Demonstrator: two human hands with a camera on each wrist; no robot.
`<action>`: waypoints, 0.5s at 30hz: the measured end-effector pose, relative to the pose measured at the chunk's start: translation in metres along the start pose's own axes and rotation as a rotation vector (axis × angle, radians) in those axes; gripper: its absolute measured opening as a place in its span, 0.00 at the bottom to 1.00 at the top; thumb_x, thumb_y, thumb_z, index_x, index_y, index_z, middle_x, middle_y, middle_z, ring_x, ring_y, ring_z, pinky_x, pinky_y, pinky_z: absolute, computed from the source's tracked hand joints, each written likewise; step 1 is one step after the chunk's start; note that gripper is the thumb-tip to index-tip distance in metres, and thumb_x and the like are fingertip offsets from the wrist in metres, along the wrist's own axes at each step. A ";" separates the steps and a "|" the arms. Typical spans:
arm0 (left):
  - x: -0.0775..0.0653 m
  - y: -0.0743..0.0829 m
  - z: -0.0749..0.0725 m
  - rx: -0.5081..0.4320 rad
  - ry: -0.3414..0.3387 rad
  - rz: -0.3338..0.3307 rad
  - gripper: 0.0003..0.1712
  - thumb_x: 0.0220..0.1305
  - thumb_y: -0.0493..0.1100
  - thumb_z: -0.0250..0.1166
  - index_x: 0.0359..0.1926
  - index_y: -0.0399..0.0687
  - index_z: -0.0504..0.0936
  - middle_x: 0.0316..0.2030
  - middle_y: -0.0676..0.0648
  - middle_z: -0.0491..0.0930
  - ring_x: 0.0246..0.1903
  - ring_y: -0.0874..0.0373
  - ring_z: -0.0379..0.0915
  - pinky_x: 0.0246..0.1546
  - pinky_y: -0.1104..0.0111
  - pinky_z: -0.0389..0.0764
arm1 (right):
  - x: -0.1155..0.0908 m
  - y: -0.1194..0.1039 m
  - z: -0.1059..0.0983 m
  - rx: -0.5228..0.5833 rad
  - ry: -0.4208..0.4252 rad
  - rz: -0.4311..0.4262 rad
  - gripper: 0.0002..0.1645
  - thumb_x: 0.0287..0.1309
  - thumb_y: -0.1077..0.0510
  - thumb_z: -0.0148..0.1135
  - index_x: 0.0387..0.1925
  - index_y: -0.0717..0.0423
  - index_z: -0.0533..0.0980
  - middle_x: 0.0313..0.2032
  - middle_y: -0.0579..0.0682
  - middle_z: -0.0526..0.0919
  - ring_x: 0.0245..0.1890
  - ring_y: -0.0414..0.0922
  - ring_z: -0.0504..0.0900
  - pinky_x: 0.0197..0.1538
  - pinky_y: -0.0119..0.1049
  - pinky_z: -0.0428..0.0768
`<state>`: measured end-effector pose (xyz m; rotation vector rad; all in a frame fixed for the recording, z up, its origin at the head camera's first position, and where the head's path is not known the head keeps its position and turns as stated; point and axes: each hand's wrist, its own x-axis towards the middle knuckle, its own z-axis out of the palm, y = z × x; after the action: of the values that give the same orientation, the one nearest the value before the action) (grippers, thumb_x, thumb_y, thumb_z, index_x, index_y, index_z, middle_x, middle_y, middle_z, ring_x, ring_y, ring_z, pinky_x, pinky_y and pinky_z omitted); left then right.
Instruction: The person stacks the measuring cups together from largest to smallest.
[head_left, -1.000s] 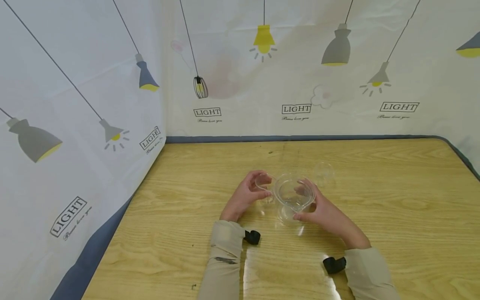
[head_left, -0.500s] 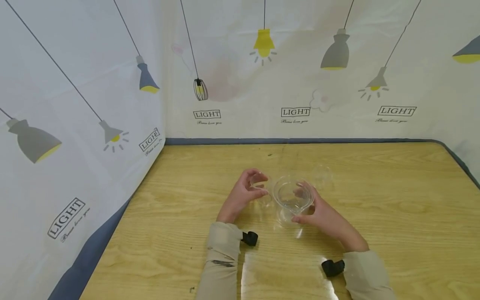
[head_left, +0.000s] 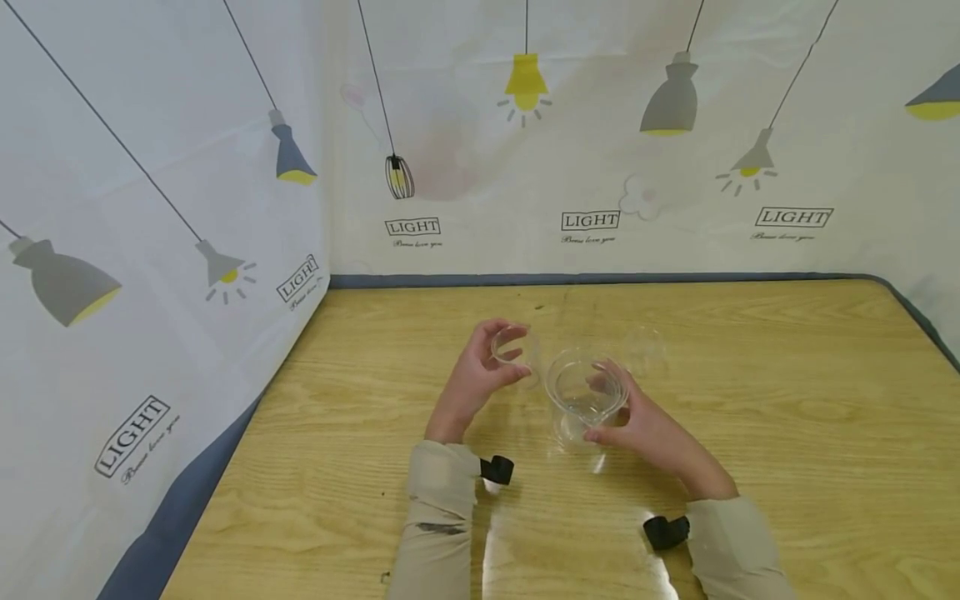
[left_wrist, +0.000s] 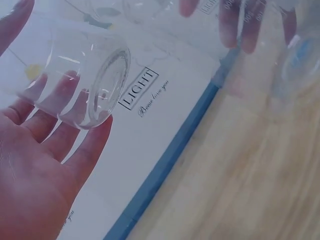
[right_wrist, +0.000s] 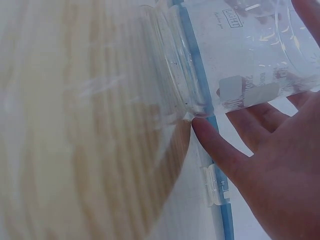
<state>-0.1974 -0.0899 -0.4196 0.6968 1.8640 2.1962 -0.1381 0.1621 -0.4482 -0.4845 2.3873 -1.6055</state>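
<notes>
Backdrop: we see a white sheet [head_left: 480, 158] printed with hanging lamps and the word LIGHT, running behind and to the left of the wood-grain table [head_left: 795, 417].
Left hand [head_left: 472, 371]: holding; we find its thumb and fingers around a small clear cup [left_wrist: 80, 80].
Small clear cup position: within the left hand's grasp, just left of the beaker and apart from it.
Right hand [head_left: 641, 417]: holding; we see its thumb on the near side and its fingers around the right side of a larger clear beaker [head_left: 581, 408].
Beaker position: upright on the table, between the two hands; we note white printed markings on its wall.
Third clear vessel [head_left: 645, 350]: on the table, beyond the beaker and to its right, near the right hand.
</notes>
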 end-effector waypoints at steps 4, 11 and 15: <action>0.001 0.009 0.002 -0.014 0.002 0.076 0.32 0.50 0.37 0.68 0.54 0.46 0.61 0.56 0.44 0.66 0.59 0.46 0.57 0.56 0.50 0.60 | 0.000 0.001 0.000 -0.005 0.002 -0.002 0.56 0.45 0.52 0.68 0.67 0.41 0.42 0.62 0.53 0.58 0.59 0.54 0.61 0.53 0.52 0.66; -0.002 0.030 0.008 0.031 0.032 0.075 0.33 0.50 0.40 0.68 0.55 0.48 0.61 0.56 0.45 0.66 0.57 0.45 0.59 0.54 0.53 0.64 | 0.001 0.001 0.000 0.004 0.004 -0.007 0.56 0.44 0.53 0.69 0.67 0.45 0.43 0.61 0.53 0.59 0.59 0.53 0.62 0.53 0.52 0.66; -0.005 0.048 0.015 0.077 0.057 0.053 0.33 0.52 0.39 0.67 0.56 0.46 0.61 0.56 0.43 0.66 0.55 0.47 0.62 0.53 0.56 0.66 | 0.001 0.001 0.000 0.005 0.004 -0.006 0.56 0.44 0.53 0.69 0.67 0.44 0.43 0.61 0.53 0.59 0.60 0.53 0.61 0.53 0.52 0.65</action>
<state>-0.1782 -0.0881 -0.3725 0.7130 1.9900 2.2088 -0.1392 0.1623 -0.4494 -0.4880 2.3867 -1.6162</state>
